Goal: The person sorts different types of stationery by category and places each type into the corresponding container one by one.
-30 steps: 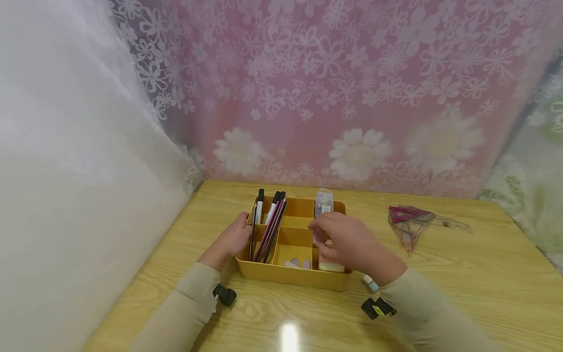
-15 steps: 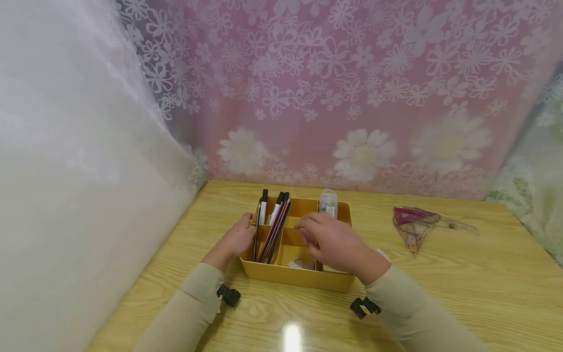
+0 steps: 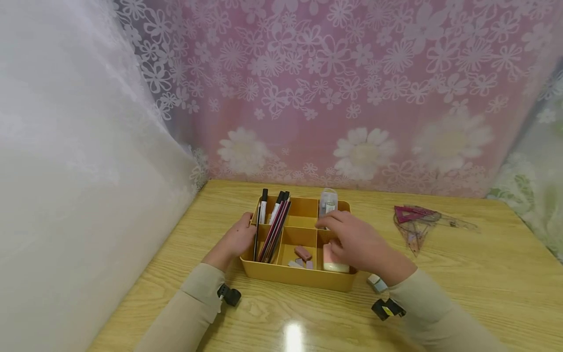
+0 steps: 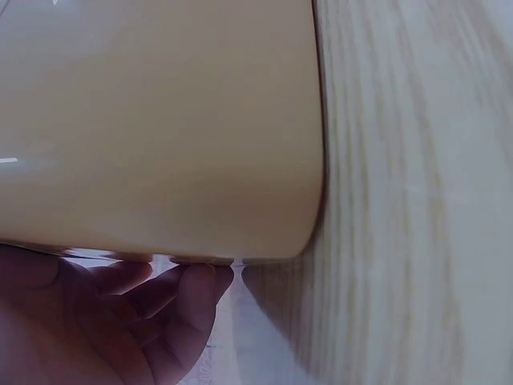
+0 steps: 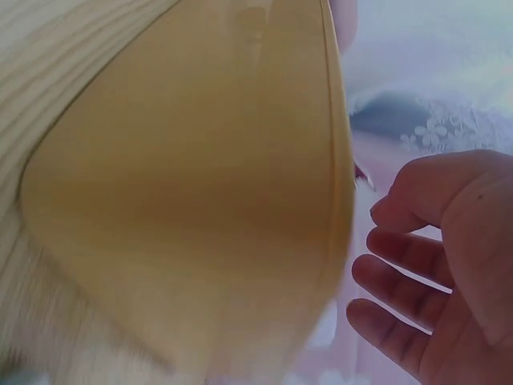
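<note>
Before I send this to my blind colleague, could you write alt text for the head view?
The left hand holds one side of a divided yellow box on a wooden table, with the right hand over the other. Pencils and markers stick up from its left compartments; small blocks lie in the front middle one. Rulers lie farther right.

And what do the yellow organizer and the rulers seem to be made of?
Yellow organizer: probably smooth, glossy plastic, from its highlights and rounded corners. Rulers: likely clear and pink plastic, since the table shows through parts; finish unclear.
</note>
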Tool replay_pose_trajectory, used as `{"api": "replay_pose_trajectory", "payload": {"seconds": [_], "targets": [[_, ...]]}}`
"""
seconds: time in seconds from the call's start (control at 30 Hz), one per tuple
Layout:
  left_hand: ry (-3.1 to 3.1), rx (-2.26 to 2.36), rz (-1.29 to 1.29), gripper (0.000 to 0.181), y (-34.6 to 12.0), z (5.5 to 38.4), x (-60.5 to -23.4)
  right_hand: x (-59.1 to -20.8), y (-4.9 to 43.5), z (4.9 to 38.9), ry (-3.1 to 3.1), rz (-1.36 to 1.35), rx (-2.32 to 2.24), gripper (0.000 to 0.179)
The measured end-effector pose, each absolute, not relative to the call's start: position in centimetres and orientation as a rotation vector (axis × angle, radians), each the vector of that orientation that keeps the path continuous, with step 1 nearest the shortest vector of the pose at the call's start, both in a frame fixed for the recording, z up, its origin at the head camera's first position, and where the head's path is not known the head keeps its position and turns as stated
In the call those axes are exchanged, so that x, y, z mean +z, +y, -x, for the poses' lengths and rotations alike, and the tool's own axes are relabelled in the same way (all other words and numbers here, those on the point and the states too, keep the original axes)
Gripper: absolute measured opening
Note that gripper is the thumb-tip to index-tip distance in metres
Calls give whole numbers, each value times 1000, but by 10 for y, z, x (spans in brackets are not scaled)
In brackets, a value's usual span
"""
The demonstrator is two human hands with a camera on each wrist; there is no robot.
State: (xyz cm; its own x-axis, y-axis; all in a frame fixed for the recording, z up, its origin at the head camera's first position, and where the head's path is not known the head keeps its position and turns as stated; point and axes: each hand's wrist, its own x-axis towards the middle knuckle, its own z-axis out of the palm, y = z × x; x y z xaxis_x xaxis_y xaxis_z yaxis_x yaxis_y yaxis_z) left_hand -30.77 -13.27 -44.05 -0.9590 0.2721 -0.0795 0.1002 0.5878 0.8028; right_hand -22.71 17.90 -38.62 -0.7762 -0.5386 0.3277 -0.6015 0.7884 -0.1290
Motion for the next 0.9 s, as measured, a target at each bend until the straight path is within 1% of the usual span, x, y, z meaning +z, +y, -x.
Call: {"api": "replay_pose_trajectory", "payload": {"seconds": [0.17, 0.37, 0.63, 0.9], "targets": [[2621, 1305, -293, 51, -134, 309, -442, -383, 204, 223, -2769, -808, 344, 38], [2617, 1304, -296, 51, -134, 310, -443, -386, 240, 217, -2882, -697, 356, 39], [2629, 1291, -282, 53, -132, 309, -443, -399, 280, 213, -2926, -740, 334, 31], [2618, 1312, -271, 52, -133, 308, -442, -418, 300, 215, -2994, -755, 280, 30]]}}
